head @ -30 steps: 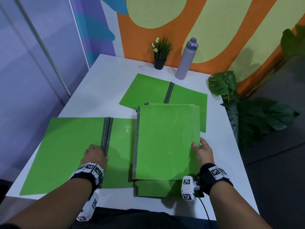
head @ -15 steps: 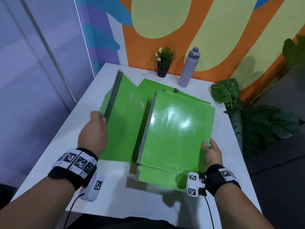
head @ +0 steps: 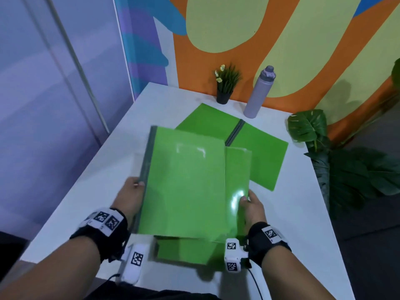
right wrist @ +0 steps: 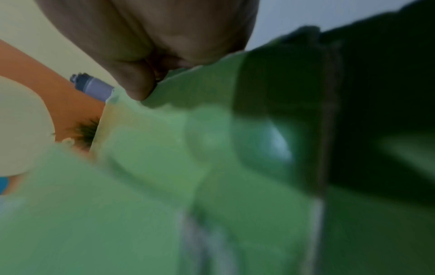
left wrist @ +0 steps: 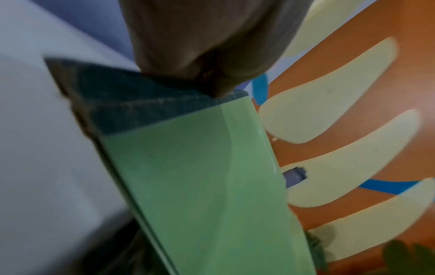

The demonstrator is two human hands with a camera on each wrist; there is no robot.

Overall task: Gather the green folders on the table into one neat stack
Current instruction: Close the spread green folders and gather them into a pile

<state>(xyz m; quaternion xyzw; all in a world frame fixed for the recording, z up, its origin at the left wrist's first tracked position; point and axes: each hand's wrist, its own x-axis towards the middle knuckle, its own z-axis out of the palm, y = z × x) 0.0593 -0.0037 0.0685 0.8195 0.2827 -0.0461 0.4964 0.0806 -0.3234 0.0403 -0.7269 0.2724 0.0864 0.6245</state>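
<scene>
While I watch from the head cam, going near to far:

Bottom folder [head: 184, 252]: lies flat on the white table [head: 86, 191] near its front edge, mostly covered by what's above it.
Left hand [head: 129, 198]: fingers curled on the grey spine of the top folder [head: 184, 180], which sits tilted over the others.
Right hand [head: 252, 207]: thumb on top, pinching the right edge of the second folder [head: 238, 169], peeking out from under the top one.
Open folder [head: 259, 152]: spread flat farther back, partly hidden by the held ones.
Back edge: small potted plant [head: 225, 87] and grey bottle [head: 259, 94] by the wall, I can't see much else.
Wrist cams: blurry green, not much help.
</scene>
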